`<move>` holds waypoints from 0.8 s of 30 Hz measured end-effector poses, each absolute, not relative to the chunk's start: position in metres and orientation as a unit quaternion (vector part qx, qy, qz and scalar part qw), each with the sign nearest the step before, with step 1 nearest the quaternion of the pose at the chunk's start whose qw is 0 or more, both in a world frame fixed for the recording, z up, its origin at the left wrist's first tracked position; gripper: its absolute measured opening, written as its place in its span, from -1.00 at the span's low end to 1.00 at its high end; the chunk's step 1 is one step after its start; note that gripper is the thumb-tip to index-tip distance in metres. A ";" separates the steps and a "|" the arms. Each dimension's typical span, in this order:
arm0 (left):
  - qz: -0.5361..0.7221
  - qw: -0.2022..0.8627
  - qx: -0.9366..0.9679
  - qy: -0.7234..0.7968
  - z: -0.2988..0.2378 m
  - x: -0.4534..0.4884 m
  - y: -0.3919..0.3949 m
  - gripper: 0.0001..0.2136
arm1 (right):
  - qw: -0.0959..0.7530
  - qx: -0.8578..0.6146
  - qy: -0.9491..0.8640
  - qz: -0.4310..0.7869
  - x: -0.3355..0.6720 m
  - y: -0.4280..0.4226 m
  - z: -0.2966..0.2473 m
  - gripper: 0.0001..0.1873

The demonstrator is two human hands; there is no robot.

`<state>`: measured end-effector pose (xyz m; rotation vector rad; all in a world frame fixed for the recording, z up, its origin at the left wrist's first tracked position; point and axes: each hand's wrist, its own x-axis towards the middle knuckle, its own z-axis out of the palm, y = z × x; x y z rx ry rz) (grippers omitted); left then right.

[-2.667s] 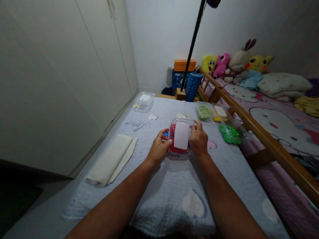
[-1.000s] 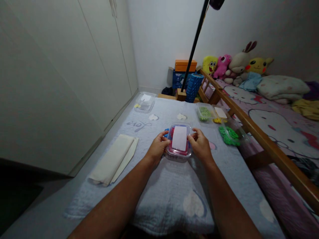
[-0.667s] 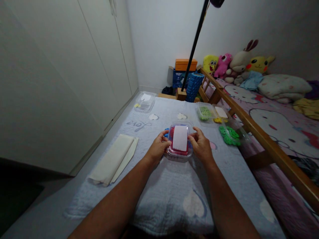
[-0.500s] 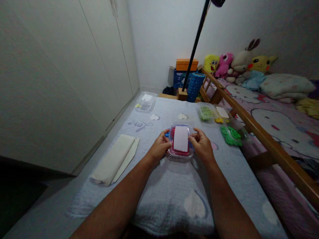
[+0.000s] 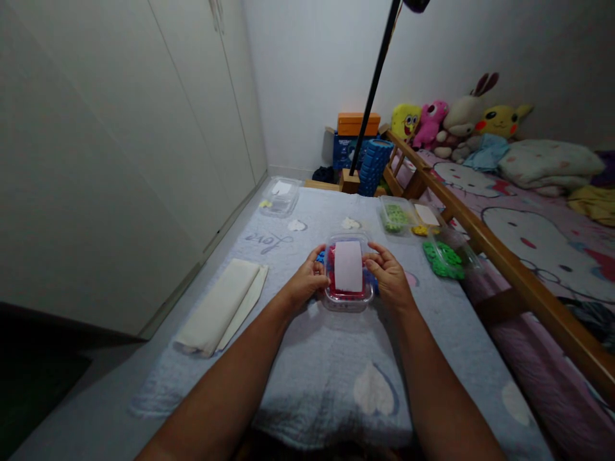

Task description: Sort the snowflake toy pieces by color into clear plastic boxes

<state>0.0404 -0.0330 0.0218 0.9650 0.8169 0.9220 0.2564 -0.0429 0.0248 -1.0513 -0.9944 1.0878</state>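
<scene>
A clear plastic box [image 5: 348,299] with a white label on its lid holds red pieces and sits on the pale blue quilt [image 5: 331,358] in front of me. My left hand [image 5: 307,280] grips the box's left side with curled fingers. On the box's right side my right hand [image 5: 390,276] holds it the same way. Blue pieces [image 5: 320,257] lie on the quilt right beside the box.
Folded cream cloth [image 5: 218,306] lies at the left. A clear box [image 5: 278,195] sits at the far left. Boxes of green pieces [image 5: 394,216] and loose green pieces [image 5: 442,258] lie at the right by the wooden bed rail [image 5: 500,259]. A black pole [image 5: 372,89] stands behind.
Both hands have stayed on the sides of the box. The box has shifted slightly toward me and sits flatter on the quilt.
</scene>
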 end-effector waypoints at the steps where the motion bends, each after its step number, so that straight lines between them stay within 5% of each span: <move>1: 0.415 0.713 0.433 0.364 0.021 0.040 -0.033 0.08 | 0.619 -0.451 -0.424 0.483 0.257 -0.043 0.025 -0.46; 24: 0.398 0.720 0.462 0.332 0.025 0.030 -0.028 -0.01 | 0.621 -0.449 -0.402 0.502 0.255 -0.041 0.021 -0.45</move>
